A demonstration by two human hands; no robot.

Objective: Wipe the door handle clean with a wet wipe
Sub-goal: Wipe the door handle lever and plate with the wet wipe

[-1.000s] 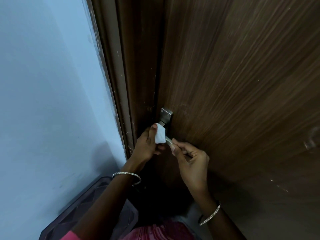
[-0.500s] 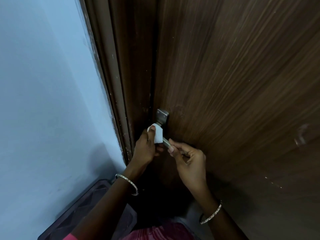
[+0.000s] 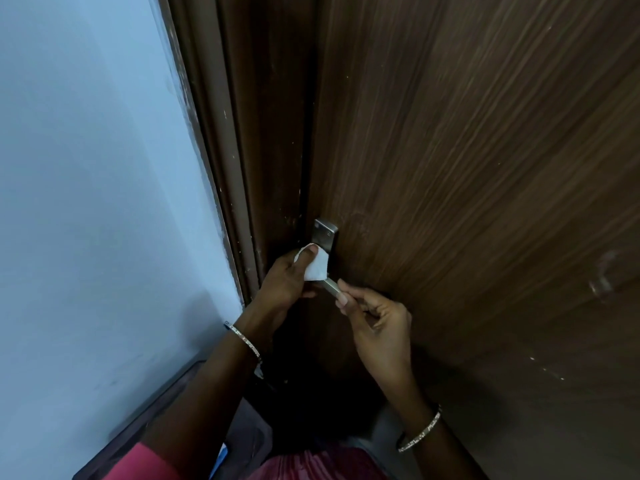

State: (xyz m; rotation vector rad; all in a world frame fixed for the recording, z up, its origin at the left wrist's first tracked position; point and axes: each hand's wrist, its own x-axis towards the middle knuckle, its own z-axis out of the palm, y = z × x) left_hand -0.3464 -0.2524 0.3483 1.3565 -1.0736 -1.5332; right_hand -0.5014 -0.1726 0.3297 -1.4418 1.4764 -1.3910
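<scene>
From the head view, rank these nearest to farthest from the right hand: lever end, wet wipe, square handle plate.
1. Lever end, at the right hand's fingers.
2. Wet wipe, up-left, in the left hand.
3. Square handle plate, above the wipe on the door.

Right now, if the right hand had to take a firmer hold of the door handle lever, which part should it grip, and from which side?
Grip the bare free end of the door handle lever, coming from below right, as the right hand already does. The left hand presses the wet wipe over the part near the plate, so only the outer end is clear.
</scene>
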